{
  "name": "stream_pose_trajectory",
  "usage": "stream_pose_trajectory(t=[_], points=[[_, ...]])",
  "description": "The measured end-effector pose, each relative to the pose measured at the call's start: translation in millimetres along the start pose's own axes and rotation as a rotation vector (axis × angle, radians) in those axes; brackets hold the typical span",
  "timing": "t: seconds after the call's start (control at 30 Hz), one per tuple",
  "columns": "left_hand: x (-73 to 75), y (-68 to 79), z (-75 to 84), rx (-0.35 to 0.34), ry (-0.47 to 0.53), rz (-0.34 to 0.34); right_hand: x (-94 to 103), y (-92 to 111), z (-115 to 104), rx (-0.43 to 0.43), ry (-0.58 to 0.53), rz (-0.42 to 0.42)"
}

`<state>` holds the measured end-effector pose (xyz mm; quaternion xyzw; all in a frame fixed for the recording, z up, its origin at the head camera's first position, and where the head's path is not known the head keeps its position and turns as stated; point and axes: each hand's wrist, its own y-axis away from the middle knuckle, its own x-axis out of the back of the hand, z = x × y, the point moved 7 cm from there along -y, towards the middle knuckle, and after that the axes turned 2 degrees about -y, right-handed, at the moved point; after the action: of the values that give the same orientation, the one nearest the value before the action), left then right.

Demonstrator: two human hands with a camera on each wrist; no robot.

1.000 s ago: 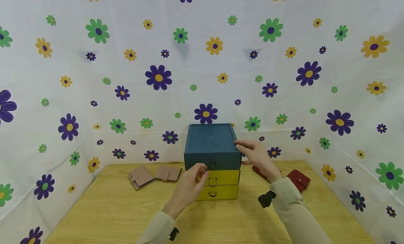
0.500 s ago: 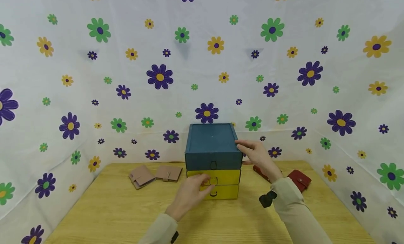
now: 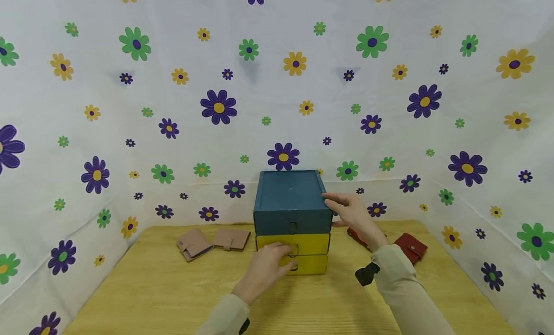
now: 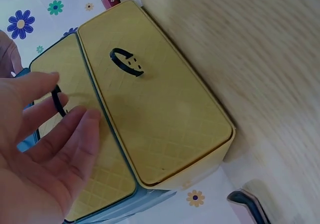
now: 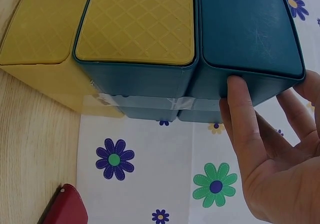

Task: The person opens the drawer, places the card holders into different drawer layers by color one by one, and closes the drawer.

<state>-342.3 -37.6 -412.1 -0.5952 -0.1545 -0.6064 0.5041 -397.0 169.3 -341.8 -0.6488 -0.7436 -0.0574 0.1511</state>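
Note:
A small drawer unit stands on the table, its top drawer teal and the two lower ones yellow. My left hand is at the middle yellow drawer. In the left wrist view, its thumb and index finger curl about the black loop handle of that drawer. The drawer front sits flush with the unit. My right hand rests against the unit's upper right side. In the right wrist view, the thumb touches the teal side wall while other fingers reach the top edge.
Two pink wallets lie left of the unit on the wooden table. Two red wallets lie to its right, one partly hidden behind my right wrist. A flower-patterned sheet encloses the back and sides.
My left hand has moved from before the top drawer's lower edge down to the middle drawer's handle, its fingers closing in on it. The right hand keeps its place.

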Motion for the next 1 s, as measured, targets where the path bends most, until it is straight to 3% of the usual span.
stream_pose_trajectory(t=[0.23,0.5,1.0], points=[[-0.8,-1.8,4.5,-0.040,-0.045,0.000,1.0,0.2,0.4,-0.014,-0.020,-0.002],[-0.6,0.6,4.9,-0.053,-0.034,0.037,-0.7,-0.6,0.6,-0.007,-0.022,-0.014],[2.3,5.8,12.1,-0.094,-0.029,0.034,-0.1,-1.2,0.7,-0.009,-0.018,-0.006]])
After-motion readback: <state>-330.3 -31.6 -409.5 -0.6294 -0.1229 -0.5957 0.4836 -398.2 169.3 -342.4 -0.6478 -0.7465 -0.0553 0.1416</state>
